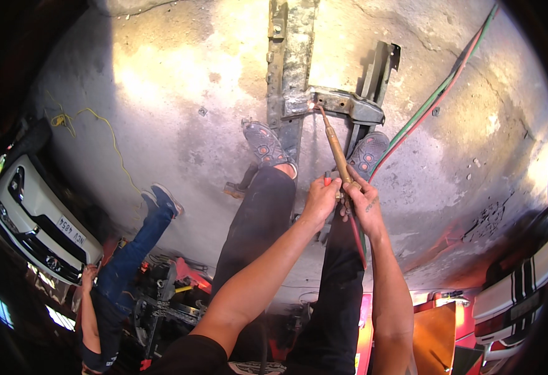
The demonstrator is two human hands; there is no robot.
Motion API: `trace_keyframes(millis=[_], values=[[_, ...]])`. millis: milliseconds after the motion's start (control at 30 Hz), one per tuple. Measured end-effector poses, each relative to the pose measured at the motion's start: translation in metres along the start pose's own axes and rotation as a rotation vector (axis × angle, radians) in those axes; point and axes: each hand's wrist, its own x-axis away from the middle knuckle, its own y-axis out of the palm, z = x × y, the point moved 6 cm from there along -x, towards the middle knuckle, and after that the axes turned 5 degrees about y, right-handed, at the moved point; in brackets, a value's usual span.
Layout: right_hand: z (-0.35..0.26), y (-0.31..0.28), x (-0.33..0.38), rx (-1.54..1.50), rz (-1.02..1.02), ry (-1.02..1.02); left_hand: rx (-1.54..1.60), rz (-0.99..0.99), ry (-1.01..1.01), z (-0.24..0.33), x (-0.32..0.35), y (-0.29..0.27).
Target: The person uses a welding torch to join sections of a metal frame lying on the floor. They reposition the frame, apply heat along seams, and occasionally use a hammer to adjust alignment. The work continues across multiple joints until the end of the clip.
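Note:
A brass gas torch [336,145] points away from me, its tip at the glowing joint between a dark metal bracket [338,100] and a long metal frame rail [296,56] on the ground. My right hand [365,205] is closed round the torch's rear body. Against the valve end, just left of it, my left hand [323,199] is closed, fingers pinching near a red knob [328,179]. A red and a green hose hang from the torch's back end, partly hidden by my hands and leg.
My feet in grey shoes [263,142] straddle the bracket. Red and green hoses [424,109] cross the concrete at right. Metal channels [380,74] lie under the bracket's right end. At left are a person in jeans [133,247], a white car [36,215] and a yellow cord [110,132].

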Motion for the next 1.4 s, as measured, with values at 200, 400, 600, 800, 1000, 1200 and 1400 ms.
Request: trace_keyframes(millis=[200, 400, 600, 800, 1000, 1200, 1400], values=[[-0.003, 0.002, 0.001, 0.003, 0.006, 0.0, 0.006, 0.041, 0.027, 0.0, -0.001, -0.001], [-0.002, 0.003, 0.001, 0.025, -0.009, 0.001, -0.023, 0.042, 0.038, -0.008, -0.006, -0.006], [0.0, 0.002, 0.003, 0.013, 0.0, 0.001, -0.045, 0.05, 0.005, -0.006, -0.002, -0.004], [-0.001, 0.002, 0.004, -0.002, 0.012, 0.023, -0.055, 0.067, -0.032, -0.006, 0.001, -0.003], [0.0, 0.004, 0.005, 0.002, 0.009, 0.021, -0.062, 0.052, -0.051, -0.011, 0.0, -0.008], [0.005, 0.003, 0.002, 0.02, 0.038, -0.019, -0.034, 0.072, -0.029, 0.0, 0.005, -0.003], [-0.007, 0.004, 0.003, -0.011, 0.036, -0.052, 0.077, -0.025, 0.033, 0.003, 0.004, 0.0]])
